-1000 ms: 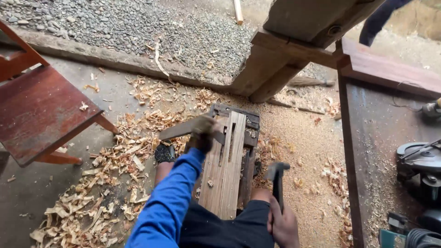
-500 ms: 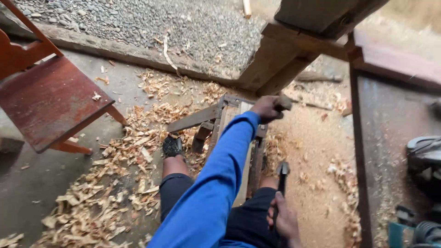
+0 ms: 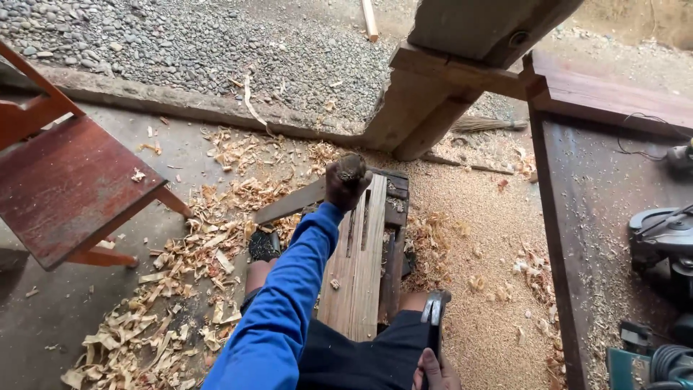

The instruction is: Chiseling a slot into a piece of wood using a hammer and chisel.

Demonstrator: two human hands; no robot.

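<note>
Your left hand (image 3: 346, 180), frame center, is fisted tight around a small wood chunk (image 3: 352, 167) above the slatted frame (image 3: 361, 253). Right hand (image 3: 437, 370), bottom edge, grips the hammer (image 3: 435, 318).

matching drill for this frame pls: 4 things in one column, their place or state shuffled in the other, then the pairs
1. left hand
2. hammer
3. red wooden chair
4. circular saw

a. on the bench at the right edge
b. fist raised over the far end of the slatted wooden piece
c. standing on the floor at the left
d. held head-up in the right hand by the thigh

Pairs: 1-b, 2-d, 3-c, 4-a
</note>
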